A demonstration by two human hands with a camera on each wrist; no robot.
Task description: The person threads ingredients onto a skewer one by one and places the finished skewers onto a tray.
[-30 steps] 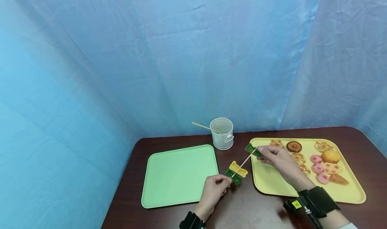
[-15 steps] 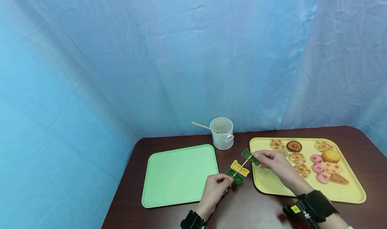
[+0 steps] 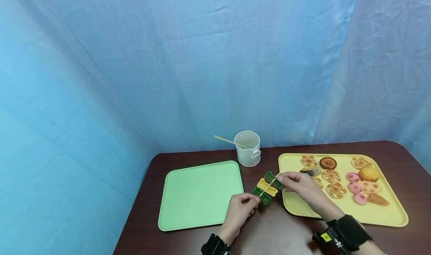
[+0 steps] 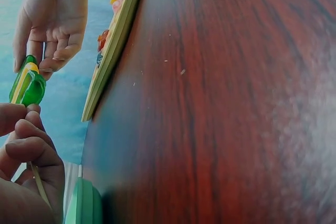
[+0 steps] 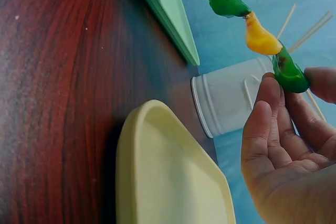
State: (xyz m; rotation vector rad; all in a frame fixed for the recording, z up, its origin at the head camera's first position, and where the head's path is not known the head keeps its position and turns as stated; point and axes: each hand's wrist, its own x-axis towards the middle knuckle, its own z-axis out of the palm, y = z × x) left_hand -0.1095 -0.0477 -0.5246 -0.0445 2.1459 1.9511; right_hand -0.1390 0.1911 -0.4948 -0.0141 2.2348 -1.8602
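Note:
A thin wooden skewer (image 4: 39, 184) is held in my left hand (image 3: 238, 213), which pinches it just below the lower green pepper piece (image 3: 262, 196). Above that piece sits a yellow pepper piece (image 3: 267, 187), also threaded on the skewer. My right hand (image 3: 303, 188) pinches a second green pepper piece (image 5: 290, 73) by its edge, between thumb and fingers. This upper piece is on the skewer close to the yellow one; in the right wrist view the three make a row. The skewer slants up to the right, over the table between two trays.
At left lies a bare green tray (image 3: 198, 199). A yellow tray (image 3: 303, 209) at right bears waffle-like rounds, a brown mushroom-like round (image 3: 328, 163), pink rings (image 3: 354, 187) and other toy foods. Behind stands a white bucket (image 3: 248, 158) with wooden sticks (image 3: 227, 140) leaning out.
My right hand has slid the upper green pepper piece down the skewer, leftward and toward me, up to the yellow piece. The left hand has stayed nearly still.

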